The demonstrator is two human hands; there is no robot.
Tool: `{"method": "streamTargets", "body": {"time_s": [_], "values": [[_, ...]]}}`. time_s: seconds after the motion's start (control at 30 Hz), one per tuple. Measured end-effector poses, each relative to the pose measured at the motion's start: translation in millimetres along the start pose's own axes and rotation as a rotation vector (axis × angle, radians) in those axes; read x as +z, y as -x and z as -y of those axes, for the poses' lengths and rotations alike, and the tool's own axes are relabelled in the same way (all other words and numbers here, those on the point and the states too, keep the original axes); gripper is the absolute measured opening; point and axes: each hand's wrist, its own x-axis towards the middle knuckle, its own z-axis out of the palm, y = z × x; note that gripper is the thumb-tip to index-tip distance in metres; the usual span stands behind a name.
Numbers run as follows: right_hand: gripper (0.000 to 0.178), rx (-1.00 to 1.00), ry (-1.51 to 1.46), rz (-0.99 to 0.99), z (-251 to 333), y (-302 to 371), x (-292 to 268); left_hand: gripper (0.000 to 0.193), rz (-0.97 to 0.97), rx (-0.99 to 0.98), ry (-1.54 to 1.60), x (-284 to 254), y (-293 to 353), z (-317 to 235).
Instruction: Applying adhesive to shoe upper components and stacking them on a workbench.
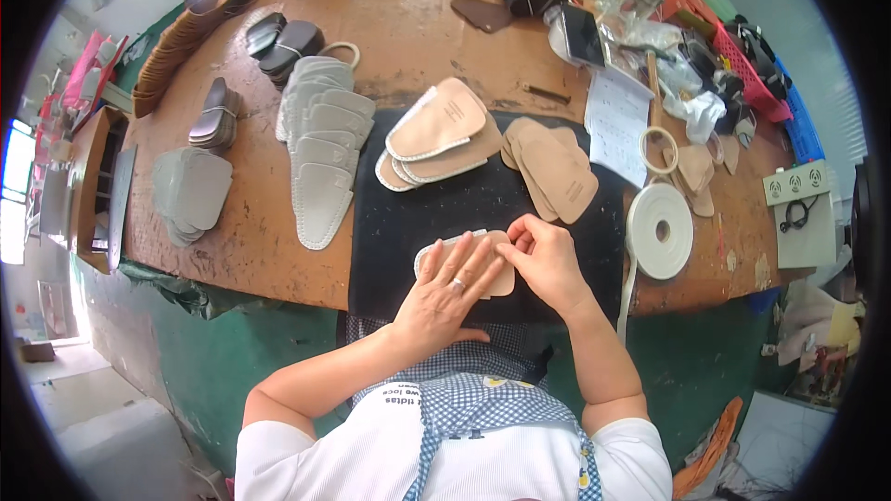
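Note:
My left hand (444,295) lies flat with fingers spread, pressing on a tan leather piece (502,284) with white edging along its left side. At the piece's upper right edge, my right hand (549,264) has thumb and forefinger pinched together; what is between them is too small to make out. Both hands are over a black mat (394,255). Beyond them lies a pile of tan leather pieces with white edging (436,123). Right of that is a pile of plain tan leather pieces (555,169). A roll of white tape (682,237) lies beside the mat, its loose end hanging over the table edge.
Grey pieces are fanned out (325,162) left of the mat, with another grey stack (193,190) farther left. Written paper (614,125), a phone (582,37) and a pink basket (750,74) are on the right. A box with sockets (796,187) stands at the right edge.

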Motion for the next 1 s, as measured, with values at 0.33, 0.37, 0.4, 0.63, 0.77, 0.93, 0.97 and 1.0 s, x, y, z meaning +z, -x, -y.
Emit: {"method": "streamTargets", "body": {"time_s": [0.33,0.37,0.4,0.63,0.77,0.93,0.97,1.0], "values": [[0.015,-0.32,-0.198,-0.134,85,-79,-31,0.047,-0.973,-0.566,0.429,-45,18,76],[0.016,-0.333,-0.235,-0.134,76,-105,-28,0.048,-0.982,-0.645,0.344,-41,16,88],[0.016,-0.327,-0.189,-0.131,69,-126,-25,0.054,-0.98,-0.677,0.238,-33,16,101],[0.017,-0.284,0.184,-0.452,20,-108,-41,0.055,-0.751,-0.734,-0.087,7,59,138],[0.018,-0.133,0.313,-0.609,-48,-57,-59,0.037,-0.794,-0.722,-0.089,6,62,144],[0.044,-0.191,0.409,-0.568,-66,-32,-46,0.03,-0.908,-0.885,0.208,-20,45,118],[0.044,-0.186,0.402,-0.564,-66,-31,-44,0.032,-1.056,-0.78,0.126,-19,39,107],[0.042,-0.158,0.432,-0.573,-62,-30,-43,0.037,-1.034,-0.671,0.112,-20,35,93]]}}
